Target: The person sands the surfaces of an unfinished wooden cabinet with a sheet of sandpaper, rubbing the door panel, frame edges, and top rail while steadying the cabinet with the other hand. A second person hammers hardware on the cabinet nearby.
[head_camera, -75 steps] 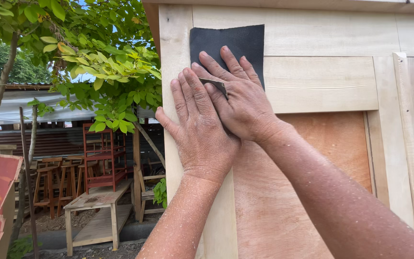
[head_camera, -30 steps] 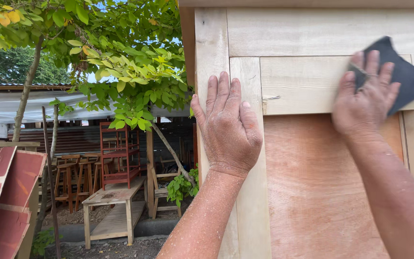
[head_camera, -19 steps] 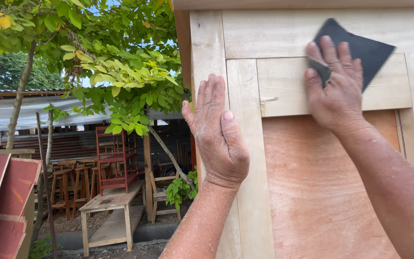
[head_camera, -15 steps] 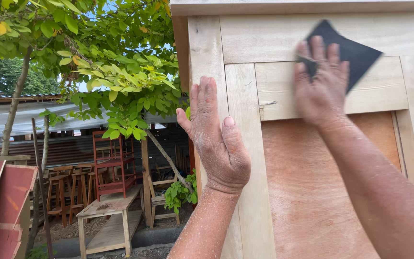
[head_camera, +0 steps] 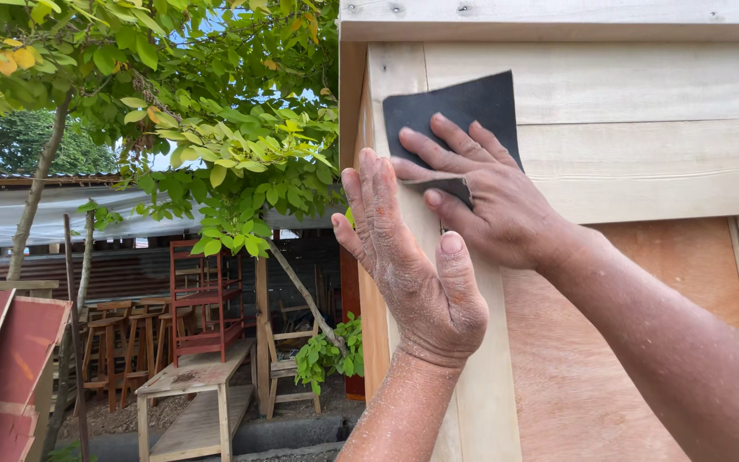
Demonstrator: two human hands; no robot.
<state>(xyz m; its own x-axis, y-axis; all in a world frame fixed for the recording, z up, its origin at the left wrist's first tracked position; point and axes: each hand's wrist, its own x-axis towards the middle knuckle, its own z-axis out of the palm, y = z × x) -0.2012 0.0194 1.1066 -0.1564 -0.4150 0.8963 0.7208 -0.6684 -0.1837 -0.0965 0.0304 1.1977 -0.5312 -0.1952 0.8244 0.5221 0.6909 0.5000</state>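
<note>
A tall cabinet (head_camera: 643, 171) of pale, unfinished wood is standing upright at the right, carrying the work on its front face. A dark sheet of sandpaper (head_camera: 459, 111) is lying flat against its upper left corner, across the corner post and the top rail. The right hand (head_camera: 489, 201) is pressing the sheet against the wood with spread fingers (head_camera: 438, 158). The left hand (head_camera: 412, 265) is resting flat on the corner post just below and beside the sheet, dusted with pale powder. Below the rail, a reddish plywood panel (head_camera: 635, 342) is sitting inside the frame.
</note>
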